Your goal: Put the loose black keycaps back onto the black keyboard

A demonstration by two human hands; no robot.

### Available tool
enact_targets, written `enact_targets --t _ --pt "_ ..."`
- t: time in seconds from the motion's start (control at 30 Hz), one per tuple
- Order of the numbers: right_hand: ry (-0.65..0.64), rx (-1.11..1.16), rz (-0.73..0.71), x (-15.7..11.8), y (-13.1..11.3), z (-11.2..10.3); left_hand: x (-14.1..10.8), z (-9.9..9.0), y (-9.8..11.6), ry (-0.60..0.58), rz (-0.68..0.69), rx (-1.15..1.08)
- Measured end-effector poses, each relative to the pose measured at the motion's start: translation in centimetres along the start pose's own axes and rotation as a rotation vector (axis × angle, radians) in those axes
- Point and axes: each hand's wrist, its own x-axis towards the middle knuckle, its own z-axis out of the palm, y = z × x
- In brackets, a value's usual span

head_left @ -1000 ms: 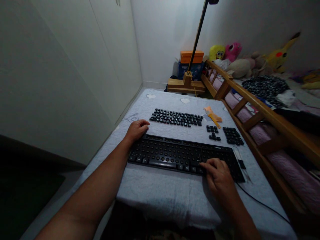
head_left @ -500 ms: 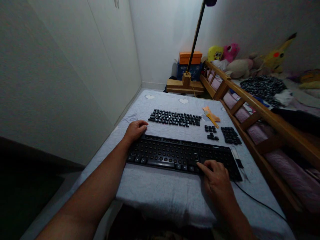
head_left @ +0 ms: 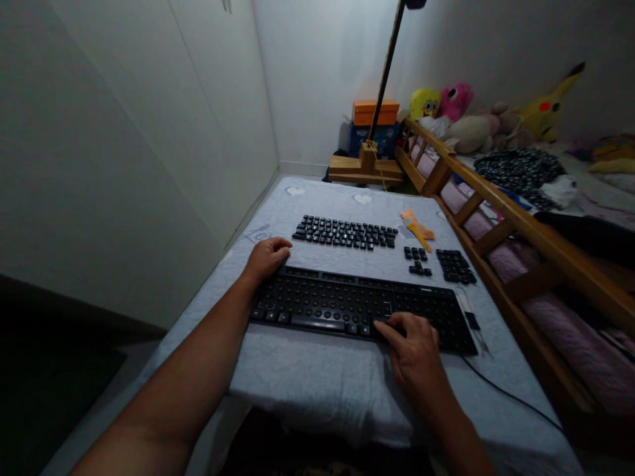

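The right hand [head_left: 414, 347] is over the near edge of the long black plastic keyboard [head_left: 327, 301], right of its middle. Its fingers are bent, with index finger and thumb down at the bottom row; from where I stand I cannot tell whether they pinch a keycap or only touch one. The left hand [head_left: 268, 256] lies at the keyboard's far left corner, loosely open, with nothing seen in its grasp.

On the keyboard, the wide black space bar [head_left: 317, 323] and several bottom-row caps beside it are in place. Most of the positions above that row are bare. I judge the fitted portion to be small, with most caps lying off the board; what sits under the right hand is hidden.

The keyboard's long axis runs left to right across the table, its right end slightly nearer the person. The space-bar edge faces the person.

Just beyond the keyboard lies a wide block of loose black keycaps [head_left: 337, 233]. Past its right half are two small key groups, then a number-pad block [head_left: 454, 266]. Farther off, a yellow-handled tool [head_left: 421, 237] rests on an orange cloth [head_left: 409, 215]. Beside the keyboard's right end is a thin wire tool with a black grip [head_left: 471, 321], and a black cable [head_left: 506, 390] trails from the near right corner over the pale blue tablecloth [head_left: 307, 370].
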Motion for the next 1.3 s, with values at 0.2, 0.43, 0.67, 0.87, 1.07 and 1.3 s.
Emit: enact_targets --t 0.2,0.43,0.67,0.87,1.07,1.3 --pt "-0.013 -0.008 0.027 -0.1 -0.3 0.4 0.2 0.0 -0.6 -0.004 0.002 0.000" --pt "-0.016 0.011 -0.005 -0.1 0.0 0.4 0.2 0.1 -0.4 0.003 0.006 0.002" --pt "0.137 0.115 0.058 1.1 1.7 -1.5 -0.1 0.0 0.0 -0.002 0.006 0.014" --pt "0.157 0.058 0.054 3.4 2.7 -3.3 0.3 0.2 -0.7 -0.004 0.023 0.022" --pt "0.096 -0.027 0.066 7.6 2.7 -3.6 0.4 0.3 -0.8 -0.012 0.031 -0.002" --pt "-0.160 -0.194 0.139 14.4 3.2 -1.2 0.4 0.3 -0.9 0.053 0.049 -0.107"
